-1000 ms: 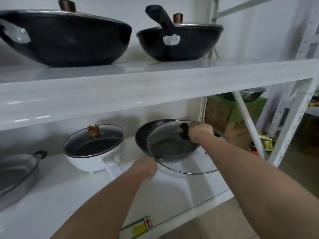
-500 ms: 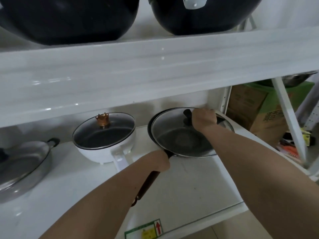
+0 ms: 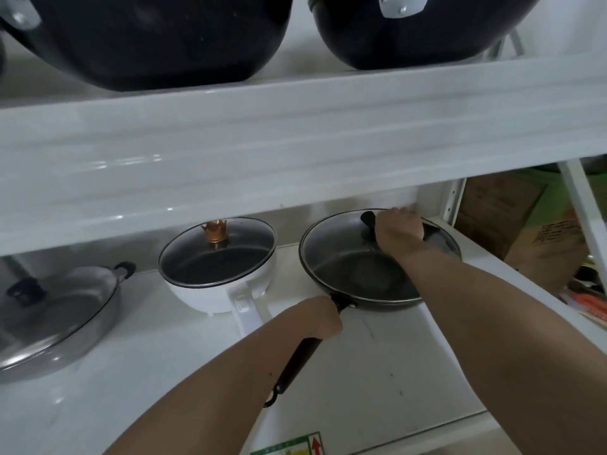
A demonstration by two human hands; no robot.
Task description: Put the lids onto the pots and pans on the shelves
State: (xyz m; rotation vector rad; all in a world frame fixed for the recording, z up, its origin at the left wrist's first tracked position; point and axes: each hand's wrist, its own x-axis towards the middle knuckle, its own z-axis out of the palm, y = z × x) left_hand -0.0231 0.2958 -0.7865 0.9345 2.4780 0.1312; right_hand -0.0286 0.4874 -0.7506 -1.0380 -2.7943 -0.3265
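Note:
A black frying pan stands on the lower white shelf, at its right end. A glass lid with a steel rim lies flat on the pan. My right hand is closed around the lid's black knob. My left hand grips the pan's long dark handle close to the pan body. To the left, a white pot carries a glass lid with a copper crown knob.
A steel pan with its lid sits at the far left of the lower shelf. Two black woks rest on the upper shelf. Cardboard boxes stand beyond the shelf post on the right.
The lid hung tilted off the pan's front right; it has been brought over and set down flat on the pan. My left hand stayed on the handle. The camera dipped and moved closer.

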